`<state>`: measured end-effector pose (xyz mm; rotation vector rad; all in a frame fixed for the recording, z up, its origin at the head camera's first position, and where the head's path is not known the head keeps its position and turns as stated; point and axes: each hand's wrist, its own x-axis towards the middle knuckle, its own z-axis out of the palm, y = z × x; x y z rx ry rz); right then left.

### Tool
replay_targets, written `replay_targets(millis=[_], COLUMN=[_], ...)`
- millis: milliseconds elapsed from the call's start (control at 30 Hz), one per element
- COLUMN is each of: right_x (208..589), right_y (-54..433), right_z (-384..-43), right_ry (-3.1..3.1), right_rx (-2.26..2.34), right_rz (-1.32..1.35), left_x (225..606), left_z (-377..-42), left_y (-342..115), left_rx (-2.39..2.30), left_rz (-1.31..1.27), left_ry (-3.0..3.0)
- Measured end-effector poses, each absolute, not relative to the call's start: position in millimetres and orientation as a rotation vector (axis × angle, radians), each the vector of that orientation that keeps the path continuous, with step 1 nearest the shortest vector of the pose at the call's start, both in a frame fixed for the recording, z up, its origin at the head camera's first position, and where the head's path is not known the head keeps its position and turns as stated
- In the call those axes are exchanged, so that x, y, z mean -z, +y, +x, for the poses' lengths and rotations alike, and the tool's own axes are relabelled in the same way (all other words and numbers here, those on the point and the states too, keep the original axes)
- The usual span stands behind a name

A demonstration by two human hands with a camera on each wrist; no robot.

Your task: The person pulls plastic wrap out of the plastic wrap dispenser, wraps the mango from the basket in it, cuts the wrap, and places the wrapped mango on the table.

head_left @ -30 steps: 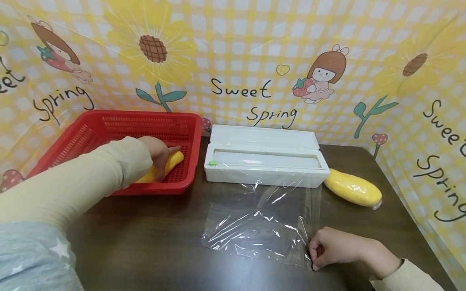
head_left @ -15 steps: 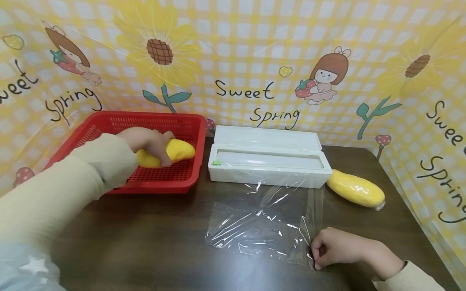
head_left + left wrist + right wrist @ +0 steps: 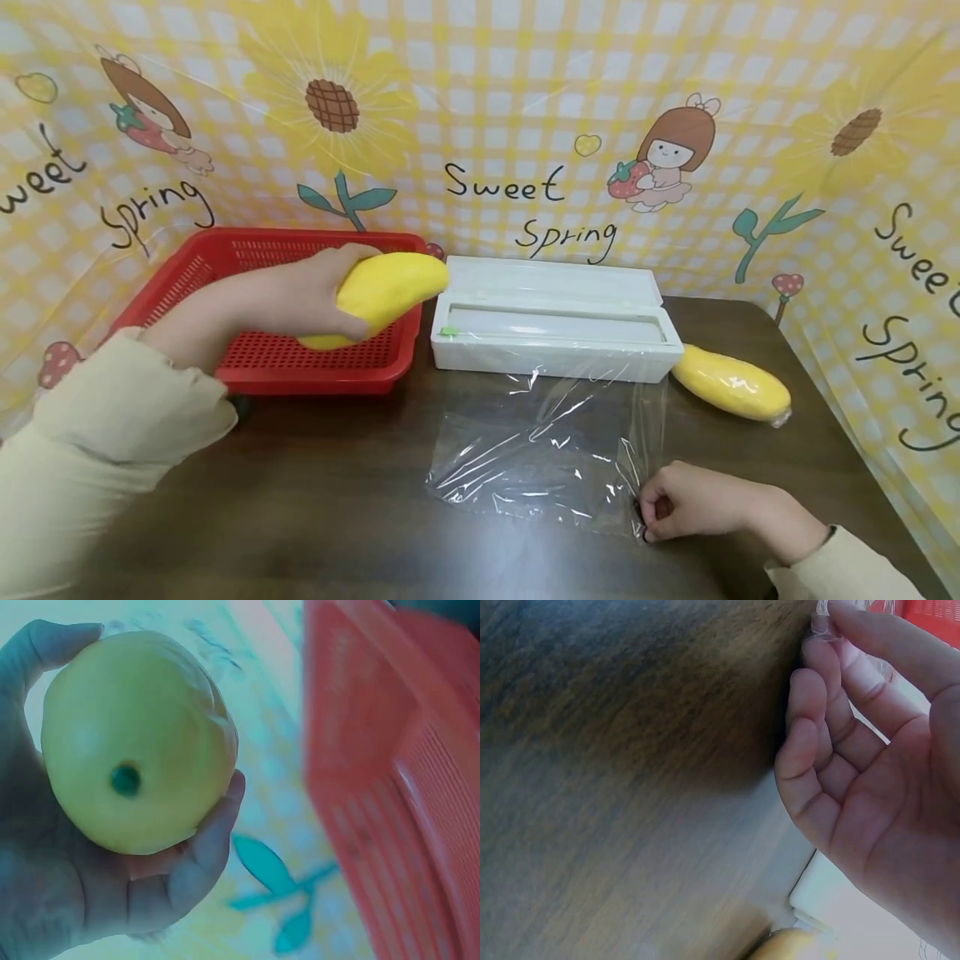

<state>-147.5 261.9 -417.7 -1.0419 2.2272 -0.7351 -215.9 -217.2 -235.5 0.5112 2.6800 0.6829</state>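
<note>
Tabletop (image 3: 300,500), left fingers (image 3: 206,862) wide round yellow fruit (image 3: 135,712), right fingers (image 3: 808,697) pinching film (image 3: 532,467)

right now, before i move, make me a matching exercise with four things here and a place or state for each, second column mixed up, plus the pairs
Things:
1. Clear film
2. Duller yellow piece
3. White box
4. Glossy yellow piece

Place or state:
A. Lying on the table, by the right end of another thing
B. Held in the left hand
C. Spread out, one corner pinched by the right hand
D. Standing with its lid open

Right pairs: 1-C, 2-B, 3-D, 4-A
</note>
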Motion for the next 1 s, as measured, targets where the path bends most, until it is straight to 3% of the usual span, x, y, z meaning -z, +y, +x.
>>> replay_targets(millis=[167,333,500,767,1000], right_x=[421,413,412,469,424], right_y=[267,264,264,292,270], right_z=[-147,-143,-145,-163,-143], right_ry=[2.226,2.203,2.234,2.249,2.273], right_rx=[0.746,0.738,0.684,0.715,0.713], right_rz=[-1.154,-1.055,-1.05,-1.165,-1.069], left_x=[243,263,290,336,367], left_z=[-182,-160,-159,-168,-172], left_y=[-180,-147,-120,-80,-57], left_rx=[-0.705,-0.746,-0.784,-0.908,-0.872], left_rz=[0.686,0.762,0.82,0.877,0.884], left_ry=[2.741,2.72,2.689,2.603,2.554])
